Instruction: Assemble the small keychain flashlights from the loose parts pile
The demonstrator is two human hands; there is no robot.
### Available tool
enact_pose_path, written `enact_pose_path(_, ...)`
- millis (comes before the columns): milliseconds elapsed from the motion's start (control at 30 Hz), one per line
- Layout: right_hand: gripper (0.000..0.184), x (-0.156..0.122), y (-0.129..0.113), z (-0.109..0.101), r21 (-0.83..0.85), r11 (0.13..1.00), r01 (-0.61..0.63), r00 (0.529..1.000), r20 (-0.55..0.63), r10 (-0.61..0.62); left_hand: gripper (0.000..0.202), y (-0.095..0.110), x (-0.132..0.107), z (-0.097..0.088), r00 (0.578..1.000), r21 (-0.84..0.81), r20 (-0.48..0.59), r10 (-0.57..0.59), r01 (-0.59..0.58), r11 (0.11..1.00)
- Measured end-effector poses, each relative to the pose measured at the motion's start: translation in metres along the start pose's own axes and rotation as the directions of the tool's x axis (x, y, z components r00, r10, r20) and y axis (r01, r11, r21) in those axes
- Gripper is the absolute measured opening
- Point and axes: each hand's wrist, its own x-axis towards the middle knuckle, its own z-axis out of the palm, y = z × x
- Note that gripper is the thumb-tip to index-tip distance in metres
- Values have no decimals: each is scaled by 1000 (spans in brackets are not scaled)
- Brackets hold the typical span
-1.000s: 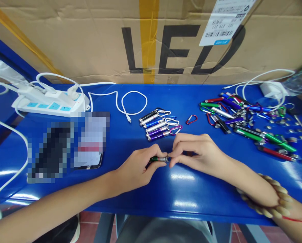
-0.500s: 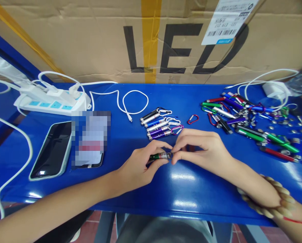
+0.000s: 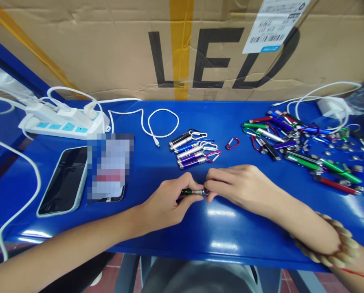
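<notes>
My left hand (image 3: 169, 201) pinches the body of a small green keychain flashlight (image 3: 191, 191) just above the blue table (image 3: 218, 232). My right hand (image 3: 240, 185) grips the silver end of the same flashlight with its fingertips pressed together. Right behind my hands lies a neat row of several finished keychain flashlights (image 3: 191, 150) with carabiner clips. A loose red carabiner (image 3: 232, 143) lies beside that row.
A heap of flashlight parts and button cells (image 3: 307, 142) covers the right side. Two phones (image 3: 64, 179) lie at the left, in front of a white power strip (image 3: 62, 122) with cables. A white charging cable (image 3: 157, 126) loops behind. A cardboard box (image 3: 182, 44) walls the back.
My right hand's fingers have lowered and closed tighter onto the flashlight's end. The flashlight and my left hand have stayed nearly in place.
</notes>
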Motion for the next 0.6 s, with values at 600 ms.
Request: enact_pose_path(600, 38, 1, -9, 4, 554, 715, -426, 902, 323, 287, 12, -3, -1, 2, 966, 304, -37, 256, -233, 924)
